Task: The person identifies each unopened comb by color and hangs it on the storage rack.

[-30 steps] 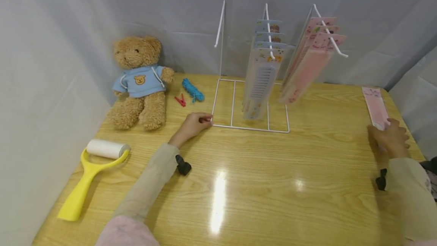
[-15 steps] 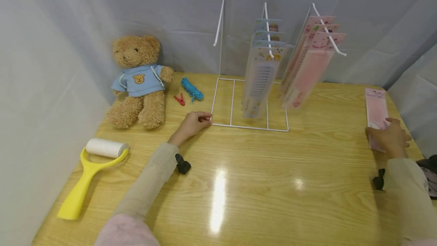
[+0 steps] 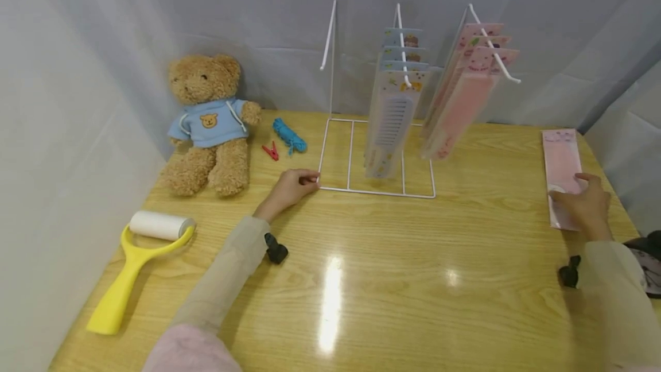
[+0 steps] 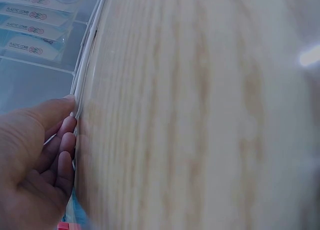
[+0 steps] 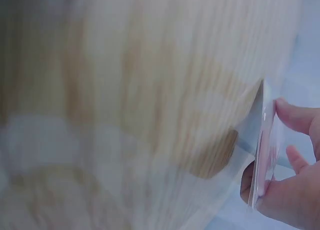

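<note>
My left hand (image 3: 289, 191) pinches the front left corner of a white wire display rack (image 3: 376, 192). In the left wrist view its thumb and fingertips meet at the rack's wire (image 4: 86, 54). At the far right, my right hand (image 3: 586, 205) grips a pink packaged comb (image 3: 562, 157) across its width. The right wrist view shows this package (image 5: 265, 145) edge-on between thumb and fingers. Blue packaged combs (image 3: 393, 125) hang on the rack's middle hook, and pink packaged combs (image 3: 467, 102) hang on the right hook. Nothing hangs on the left hook (image 3: 327, 36).
A teddy bear (image 3: 209, 122) in a blue hoodie sits at the back left. Near it lie a blue rope bundle (image 3: 289, 135) and a red clothespin (image 3: 271, 151). A yellow-handled roller (image 3: 121, 280) lies at the left edge. A dark patterned item (image 3: 648, 266) shows at the right edge.
The package in my right hand has turned straighter and shifted slightly left. My left hand stays on the rack's corner.
</note>
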`<state>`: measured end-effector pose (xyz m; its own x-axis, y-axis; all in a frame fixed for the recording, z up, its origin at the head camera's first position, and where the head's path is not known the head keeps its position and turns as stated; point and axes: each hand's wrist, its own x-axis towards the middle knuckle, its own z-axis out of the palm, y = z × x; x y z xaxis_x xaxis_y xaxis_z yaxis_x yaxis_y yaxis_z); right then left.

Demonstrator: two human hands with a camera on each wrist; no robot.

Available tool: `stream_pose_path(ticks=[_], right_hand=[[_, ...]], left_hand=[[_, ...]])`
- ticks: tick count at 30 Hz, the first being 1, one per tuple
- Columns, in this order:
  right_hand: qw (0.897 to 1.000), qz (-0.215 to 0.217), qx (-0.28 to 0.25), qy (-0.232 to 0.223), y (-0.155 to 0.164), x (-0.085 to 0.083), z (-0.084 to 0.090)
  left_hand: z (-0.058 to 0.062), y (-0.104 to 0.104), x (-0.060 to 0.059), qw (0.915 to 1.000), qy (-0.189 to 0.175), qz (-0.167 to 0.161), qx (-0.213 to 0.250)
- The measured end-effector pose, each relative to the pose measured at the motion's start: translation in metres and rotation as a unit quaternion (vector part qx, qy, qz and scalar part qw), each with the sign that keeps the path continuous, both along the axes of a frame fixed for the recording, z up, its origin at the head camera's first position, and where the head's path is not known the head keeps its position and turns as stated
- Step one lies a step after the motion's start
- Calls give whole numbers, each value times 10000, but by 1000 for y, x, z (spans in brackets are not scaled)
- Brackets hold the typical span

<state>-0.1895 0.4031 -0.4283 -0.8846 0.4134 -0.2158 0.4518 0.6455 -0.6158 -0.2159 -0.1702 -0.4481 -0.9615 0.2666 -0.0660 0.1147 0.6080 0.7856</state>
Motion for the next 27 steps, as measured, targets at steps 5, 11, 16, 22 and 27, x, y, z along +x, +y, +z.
stream_pose_path(ticks=[5, 11, 16, 22, 27], right_hand=[[9998, -78, -163, -50, -4, 0, 4], [9985, -210, -450, 232, -10, 1, 12], [9924, -313, -947, 722, -21, 6, 20], [9599, -615, -2190, 1639, -46, 16, 33], [9025, -830, -3358, 2565, -70, 29, 42]], left_hand=[[1, 0, 1, 10000, 6, -5, 20], [-1, -1, 0, 10000, 6, -15, 47], [-4, -1, -1, 10000, 17, -46, 20], [-5, -2, -2, 10000, 16, -27, 27], [-4, -1, -1, 10000, 6, -17, 52]])
